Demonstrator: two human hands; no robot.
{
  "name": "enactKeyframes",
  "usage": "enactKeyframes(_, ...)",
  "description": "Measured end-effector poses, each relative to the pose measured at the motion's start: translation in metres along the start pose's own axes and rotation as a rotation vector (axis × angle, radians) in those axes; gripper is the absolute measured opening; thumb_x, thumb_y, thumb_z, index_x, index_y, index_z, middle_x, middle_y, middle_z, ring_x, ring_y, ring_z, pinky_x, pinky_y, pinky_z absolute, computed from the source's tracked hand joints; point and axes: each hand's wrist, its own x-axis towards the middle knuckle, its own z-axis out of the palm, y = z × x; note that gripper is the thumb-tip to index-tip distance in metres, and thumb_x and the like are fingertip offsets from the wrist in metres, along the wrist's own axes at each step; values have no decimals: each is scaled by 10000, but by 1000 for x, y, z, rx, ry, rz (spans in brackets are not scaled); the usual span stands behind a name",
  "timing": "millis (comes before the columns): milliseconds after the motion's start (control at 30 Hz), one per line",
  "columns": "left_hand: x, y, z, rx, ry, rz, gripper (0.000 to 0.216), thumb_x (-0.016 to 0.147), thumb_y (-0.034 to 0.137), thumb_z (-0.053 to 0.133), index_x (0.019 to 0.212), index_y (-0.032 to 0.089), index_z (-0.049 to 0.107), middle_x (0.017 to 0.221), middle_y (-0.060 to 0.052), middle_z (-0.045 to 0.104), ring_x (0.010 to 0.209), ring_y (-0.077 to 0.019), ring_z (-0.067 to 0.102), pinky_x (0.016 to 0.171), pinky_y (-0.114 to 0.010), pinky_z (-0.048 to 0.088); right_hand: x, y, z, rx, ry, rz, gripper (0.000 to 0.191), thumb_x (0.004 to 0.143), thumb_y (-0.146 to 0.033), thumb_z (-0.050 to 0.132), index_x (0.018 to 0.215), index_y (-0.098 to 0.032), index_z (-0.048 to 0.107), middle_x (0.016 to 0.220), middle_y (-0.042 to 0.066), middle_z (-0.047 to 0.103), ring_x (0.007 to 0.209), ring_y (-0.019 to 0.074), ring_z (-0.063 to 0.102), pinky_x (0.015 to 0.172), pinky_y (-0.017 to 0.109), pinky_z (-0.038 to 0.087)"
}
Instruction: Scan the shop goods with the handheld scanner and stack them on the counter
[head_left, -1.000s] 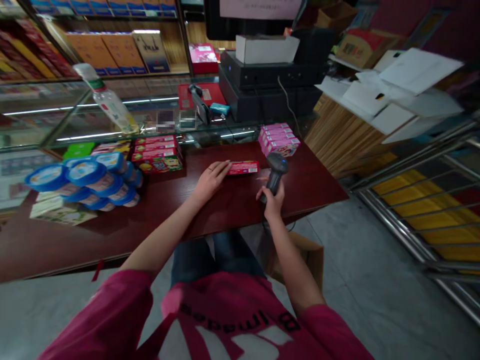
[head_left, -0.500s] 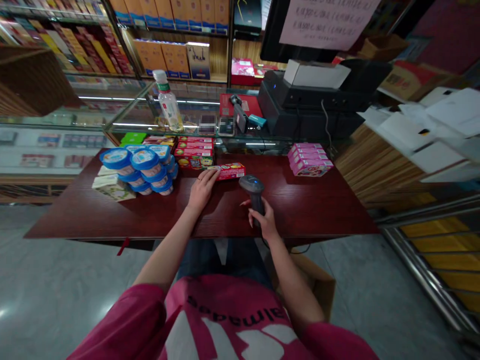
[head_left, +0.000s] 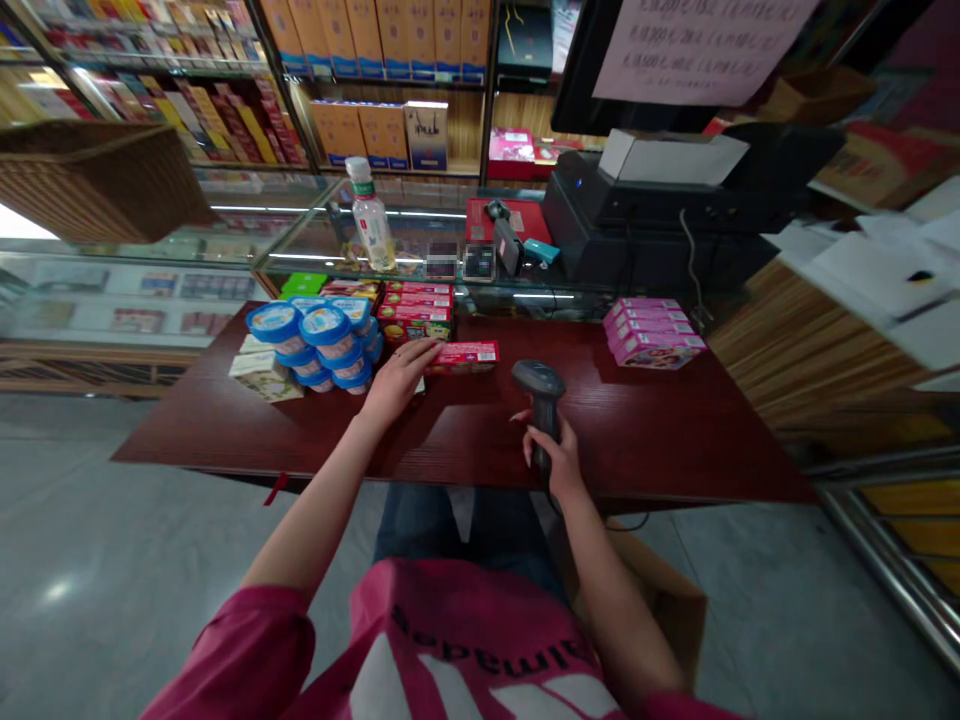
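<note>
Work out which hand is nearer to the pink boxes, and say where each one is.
Right. The right hand, holding the scanner, is below and left of the pink boxes in the picture. The left hand is farther left, touching a red box.

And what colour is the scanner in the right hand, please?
The scanner is dark grey, close to black; it shows in the head view.

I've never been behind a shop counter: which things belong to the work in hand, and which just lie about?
In use: barcode scanner, in the right hand; red box, touched by the left hand; perhaps blue-lidded tubs, pink boxes.

Apparently uninvolved: clear bottle; woven basket.
</note>
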Motion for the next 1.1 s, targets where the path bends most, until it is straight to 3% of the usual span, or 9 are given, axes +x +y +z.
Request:
enactKeyframes(100, 0, -5, -14, 67, -71, -69, 522, 1022, 136, 464, 1531, 214, 550, 1576, -118, 562, 1501, -265, 485, 1227, -486, 460, 0, -1, 1, -32, -18, 30, 248, 851, -313, 746, 1058, -206, 660, 1009, 53, 771, 477, 85, 540, 407, 247, 457)
enactKeyframes(167, 3, 3, -11, 139, -75, -98, 554, 995, 83, 444, 1529, 189, 548, 1586, -125, 553, 1528, -263, 458, 1264, -491, 413, 0, -1, 1, -50, -25, 39, 267, 846, -323, 757, 1063, -205, 659, 1008, 57, 772, 481, 88, 542, 413, 253, 463)
enactKeyframes(400, 20, 42, 30, 315, -101, -103, 528, 1048, 146, 445, 1573, 183, 494, 1648, -121, 477, 1556, -253, 423, 1305, -462, 347, 1, 1, 1, -54, -21, 54, 289, 840, -345, 787, 1066, -205, 673, 1047, 66, 775, 502, 96, 559, 419, 250, 474)
enactKeyframes(500, 19, 33, 33, 317, -68, -109, 502, 1058, 150, 431, 1550, 190, 520, 1635, -119, 492, 1537, -250, 453, 1302, -481, 351, 1, 1, 0, -31, 1, 54, 278, 838, -336, 791, 1061, -211, 683, 1035, 64, 778, 495, 99, 552, 416, 252, 469)
enactKeyframes(667, 11, 6, 18, 291, 12, -123, 484, 1063, 123, 398, 1516, 215, 544, 1608, -115, 527, 1527, -253, 465, 1314, -547, 311, 2, 1, 0, -20, 15, 45, 272, 841, -324, 783, 1074, -224, 686, 1041, 66, 774, 509, 115, 559, 417, 266, 471)
enactKeyframes(900, 13, -19, 9, 205, 28, -138, 460, 1050, 108, 419, 1482, 218, 533, 1620, -108, 518, 1569, -220, 397, 1299, -501, 355, 4, 0, 2, 20, 28, 57, 292, 832, -317, 768, 1090, -228, 663, 1036, 54, 760, 500, 107, 541, 418, 259, 431)
enactKeyframes(1000, 13, -19, 10, 195, 49, -147, 491, 1024, 84, 425, 1486, 219, 522, 1632, -109, 504, 1576, -229, 384, 1299, -518, 349, 7, -1, -4, 64, 75, 55, 279, 836, -344, 719, 1077, -217, 662, 985, 54, 747, 487, 99, 500, 418, 257, 393)
enactKeyframes(1100, 16, -3, 16, 208, 108, -167, 532, 1000, 83, 444, 1519, 186, 488, 1644, -147, 477, 1583, -264, 370, 1299, -557, 333, 14, -7, -23, 89, 156, 38, 272, 822, -353, 712, 1050, -211, 667, 918, 43, 730, 513, 103, 500, 456, 258, 404)
